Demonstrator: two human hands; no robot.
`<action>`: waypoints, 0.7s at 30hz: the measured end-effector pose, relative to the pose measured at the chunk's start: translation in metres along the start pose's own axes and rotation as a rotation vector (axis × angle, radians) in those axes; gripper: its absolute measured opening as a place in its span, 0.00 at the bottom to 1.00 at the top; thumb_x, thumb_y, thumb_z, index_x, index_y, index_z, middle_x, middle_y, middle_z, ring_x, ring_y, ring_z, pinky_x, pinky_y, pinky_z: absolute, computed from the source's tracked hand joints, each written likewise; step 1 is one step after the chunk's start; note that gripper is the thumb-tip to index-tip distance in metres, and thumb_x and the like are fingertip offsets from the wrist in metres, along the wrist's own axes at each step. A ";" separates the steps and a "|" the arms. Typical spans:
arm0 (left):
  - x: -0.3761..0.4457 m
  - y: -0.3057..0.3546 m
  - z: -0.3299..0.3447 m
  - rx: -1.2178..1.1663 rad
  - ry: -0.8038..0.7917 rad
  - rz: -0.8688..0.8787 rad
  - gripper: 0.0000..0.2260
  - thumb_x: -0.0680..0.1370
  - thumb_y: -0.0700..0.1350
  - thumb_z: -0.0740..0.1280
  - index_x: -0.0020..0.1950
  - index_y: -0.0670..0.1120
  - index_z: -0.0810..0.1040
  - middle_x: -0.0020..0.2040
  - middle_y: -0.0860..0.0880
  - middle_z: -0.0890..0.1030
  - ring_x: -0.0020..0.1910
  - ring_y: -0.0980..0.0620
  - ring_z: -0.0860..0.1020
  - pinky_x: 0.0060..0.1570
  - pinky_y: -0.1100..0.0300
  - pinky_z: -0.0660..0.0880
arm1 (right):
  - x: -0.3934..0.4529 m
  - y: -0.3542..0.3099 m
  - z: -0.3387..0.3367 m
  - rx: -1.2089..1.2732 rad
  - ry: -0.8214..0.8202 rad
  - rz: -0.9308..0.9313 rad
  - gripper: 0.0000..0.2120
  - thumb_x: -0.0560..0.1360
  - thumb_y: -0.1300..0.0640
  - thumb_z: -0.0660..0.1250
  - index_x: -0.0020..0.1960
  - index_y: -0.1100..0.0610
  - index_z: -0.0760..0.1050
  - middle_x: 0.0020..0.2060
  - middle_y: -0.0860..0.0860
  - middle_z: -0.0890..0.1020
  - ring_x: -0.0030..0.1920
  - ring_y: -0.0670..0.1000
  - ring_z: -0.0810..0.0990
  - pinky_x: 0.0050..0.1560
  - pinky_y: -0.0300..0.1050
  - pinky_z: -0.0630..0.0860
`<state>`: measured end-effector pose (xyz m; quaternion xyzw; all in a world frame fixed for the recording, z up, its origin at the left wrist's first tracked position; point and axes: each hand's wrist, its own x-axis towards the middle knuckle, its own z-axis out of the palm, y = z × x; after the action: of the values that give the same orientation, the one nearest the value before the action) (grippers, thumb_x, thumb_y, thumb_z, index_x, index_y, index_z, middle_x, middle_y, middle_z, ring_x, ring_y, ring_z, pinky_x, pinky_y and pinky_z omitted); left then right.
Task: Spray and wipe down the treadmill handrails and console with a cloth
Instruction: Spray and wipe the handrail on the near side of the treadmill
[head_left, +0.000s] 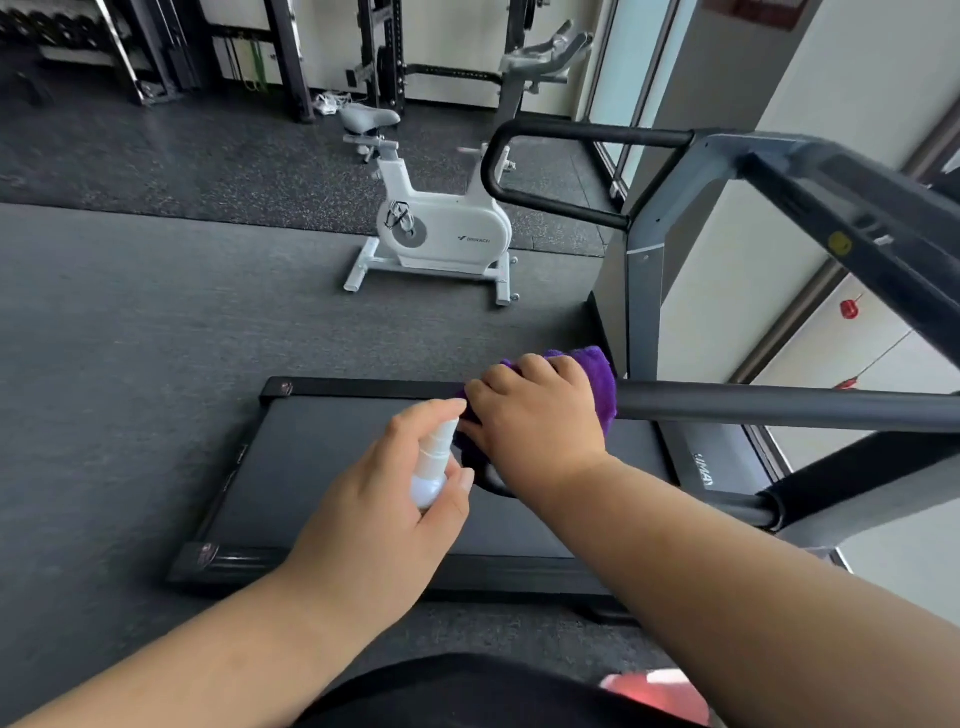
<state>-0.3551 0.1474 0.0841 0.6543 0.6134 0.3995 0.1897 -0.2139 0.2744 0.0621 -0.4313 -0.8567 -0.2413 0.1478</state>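
Note:
My right hand (535, 410) grips a purple cloth (597, 374) wrapped around the curved end of the treadmill's near black handrail (779, 408). My left hand (395, 493) holds a small white spray bottle (434, 462), its nozzle end close to the cloth and my right hand's knuckles. The far handrail (571, 132) loops out to the left from the grey upright. The console (841, 208) stretches across the upper right. Under my hands lies the black treadmill belt (337, 457).
A white exercise bike (441, 228) stands on the grey floor beyond the treadmill. Black weight racks (291, 52) line the back wall. A window and wall with red hanging ornaments (850, 309) are at the right.

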 end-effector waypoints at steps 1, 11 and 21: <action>0.000 -0.004 -0.004 -0.002 -0.008 0.013 0.22 0.75 0.56 0.64 0.65 0.68 0.59 0.52 0.62 0.77 0.48 0.60 0.76 0.46 0.70 0.71 | 0.001 -0.007 0.003 -0.023 -0.014 -0.019 0.14 0.72 0.40 0.69 0.38 0.50 0.79 0.33 0.46 0.78 0.38 0.55 0.75 0.43 0.50 0.68; -0.006 -0.036 -0.037 -0.019 -0.083 0.086 0.22 0.72 0.61 0.60 0.65 0.68 0.60 0.51 0.62 0.78 0.48 0.59 0.78 0.46 0.66 0.73 | -0.006 -0.061 0.023 -0.375 -0.470 -0.342 0.08 0.71 0.48 0.67 0.49 0.46 0.79 0.43 0.43 0.78 0.49 0.51 0.76 0.59 0.51 0.67; -0.014 -0.059 -0.057 -0.041 -0.076 0.121 0.21 0.76 0.57 0.65 0.64 0.73 0.62 0.51 0.61 0.79 0.48 0.62 0.79 0.47 0.76 0.69 | -0.018 -0.086 0.000 0.176 -0.211 -0.087 0.20 0.77 0.42 0.54 0.56 0.50 0.80 0.43 0.46 0.83 0.42 0.55 0.80 0.47 0.50 0.72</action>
<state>-0.4355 0.1300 0.0716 0.7008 0.5568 0.3975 0.2019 -0.2726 0.2184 0.0297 -0.4022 -0.9032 -0.1247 0.0835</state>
